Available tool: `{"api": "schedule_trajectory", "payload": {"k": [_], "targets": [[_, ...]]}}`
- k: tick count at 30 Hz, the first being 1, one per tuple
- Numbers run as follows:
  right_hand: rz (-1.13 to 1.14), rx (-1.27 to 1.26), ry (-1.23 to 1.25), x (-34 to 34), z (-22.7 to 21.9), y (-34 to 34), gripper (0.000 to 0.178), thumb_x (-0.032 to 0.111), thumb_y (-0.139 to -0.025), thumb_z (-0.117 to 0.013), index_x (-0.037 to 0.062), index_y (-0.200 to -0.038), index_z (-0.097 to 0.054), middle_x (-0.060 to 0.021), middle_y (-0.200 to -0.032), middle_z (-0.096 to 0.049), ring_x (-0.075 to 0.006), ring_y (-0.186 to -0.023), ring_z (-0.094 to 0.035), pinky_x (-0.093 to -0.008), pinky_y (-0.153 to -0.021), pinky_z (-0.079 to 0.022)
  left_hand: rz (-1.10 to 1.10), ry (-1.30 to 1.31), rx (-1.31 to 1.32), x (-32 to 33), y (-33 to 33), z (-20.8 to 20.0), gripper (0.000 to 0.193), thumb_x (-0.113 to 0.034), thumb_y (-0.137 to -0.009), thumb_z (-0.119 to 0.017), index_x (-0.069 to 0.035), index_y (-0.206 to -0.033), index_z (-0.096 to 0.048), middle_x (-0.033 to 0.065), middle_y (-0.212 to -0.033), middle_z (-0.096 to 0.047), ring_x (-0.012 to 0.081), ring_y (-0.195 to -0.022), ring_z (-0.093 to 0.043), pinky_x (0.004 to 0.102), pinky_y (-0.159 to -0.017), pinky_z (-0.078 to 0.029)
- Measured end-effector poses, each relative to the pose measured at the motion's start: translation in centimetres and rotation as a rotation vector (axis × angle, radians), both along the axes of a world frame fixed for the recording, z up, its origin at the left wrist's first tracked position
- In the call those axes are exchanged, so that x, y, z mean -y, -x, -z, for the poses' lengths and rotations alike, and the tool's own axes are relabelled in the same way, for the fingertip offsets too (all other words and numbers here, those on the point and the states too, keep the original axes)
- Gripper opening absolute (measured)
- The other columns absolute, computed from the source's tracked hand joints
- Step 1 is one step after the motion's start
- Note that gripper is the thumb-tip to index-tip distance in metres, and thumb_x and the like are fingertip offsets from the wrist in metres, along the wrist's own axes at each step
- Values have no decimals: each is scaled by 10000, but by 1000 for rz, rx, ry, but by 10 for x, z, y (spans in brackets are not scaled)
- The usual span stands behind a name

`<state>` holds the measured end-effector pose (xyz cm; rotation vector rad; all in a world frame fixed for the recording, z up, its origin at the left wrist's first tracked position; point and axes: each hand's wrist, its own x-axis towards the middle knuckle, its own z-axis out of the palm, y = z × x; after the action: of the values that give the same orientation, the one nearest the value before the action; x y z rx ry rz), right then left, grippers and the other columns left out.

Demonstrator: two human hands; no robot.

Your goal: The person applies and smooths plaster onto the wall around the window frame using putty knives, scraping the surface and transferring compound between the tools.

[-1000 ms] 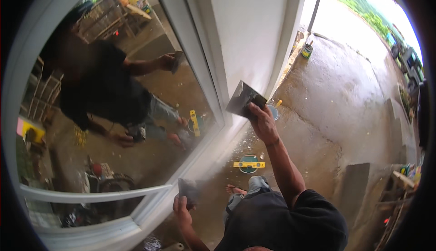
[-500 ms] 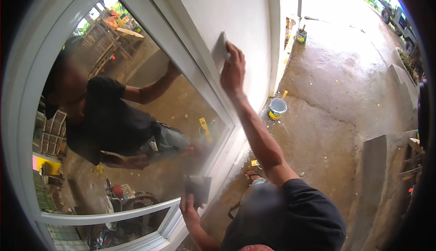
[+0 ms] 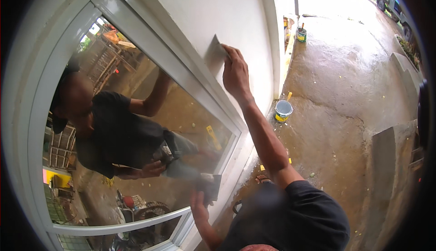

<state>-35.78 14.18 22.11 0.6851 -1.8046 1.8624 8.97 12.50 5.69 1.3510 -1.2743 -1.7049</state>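
My right hand is raised against the white wall beside the window frame. Its fingers are closed on a thin grey scraper blade, which lies at a slant against the wall surface. Lower down, my left hand holds a dark, flat, square plate in front of the window's lower corner. A pale smear shows on the plate's upper part; what it is I cannot tell. My left fingertips are partly hidden by the plate and blurred.
The glass pane in its white frame fills the left and reflects a person and the yard. A paint bucket with a yellow handle sticking out stands at the wall's foot; another can is farther off. A concrete ledge lies right.
The whole view has shifted a little. My right hand has brought the scraper slightly left toward the window frame, and its blade is turned more to view. My left hand still holds the plate.
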Motion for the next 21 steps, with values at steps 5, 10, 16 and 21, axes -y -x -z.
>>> {"api": "schedule_trajectory", "payload": {"k": [5, 10, 16, 21], "targets": [[-59, -27, -1, -1, 0, -71, 349, -27, -980, -490, 32, -1306, -600, -202, -1290, -612, -379, -1178, -614, -417, -1003, -498, 208, -46, 221, 28, 6, -19, 733, -380, -956, -657, 33, -1509, -411, 188, -1471, -488, 289, -1300, -516, 377, -1092, -394], [-66, 101, 46, -29, 1, -33, 307, -4, -998, -494, 3, -1285, -606, -205, -1252, -644, -353, -1138, -645, -403, -979, -507, 309, 40, 232, 46, 6, -14, 734, -416, -956, -639, 38, -1495, -433, 214, -1501, -449, 309, -1354, -463, 387, -1137, -338], [192, 12, -8, 36, 47, -10, 433, -87, -962, -473, 44, -1369, -541, -207, -1336, -573, -384, -1226, -577, -435, -1015, -494, 365, 6, 91, 45, -5, 2, 490, -321, -973, -629, -37, -1362, -540, 119, -1290, -570, 221, -1119, -566, 328, -890, -430], [-12, 23, 27, 35, 48, -91, 541, -162, -874, -456, 41, -1370, -532, -222, -1350, -544, -398, -1268, -514, -470, -1075, -438, 306, 56, 204, 57, 8, 3, 255, -230, -994, -607, -121, -1224, -622, 11, -1049, -683, 117, -849, -670, 260, -628, -527]]}}
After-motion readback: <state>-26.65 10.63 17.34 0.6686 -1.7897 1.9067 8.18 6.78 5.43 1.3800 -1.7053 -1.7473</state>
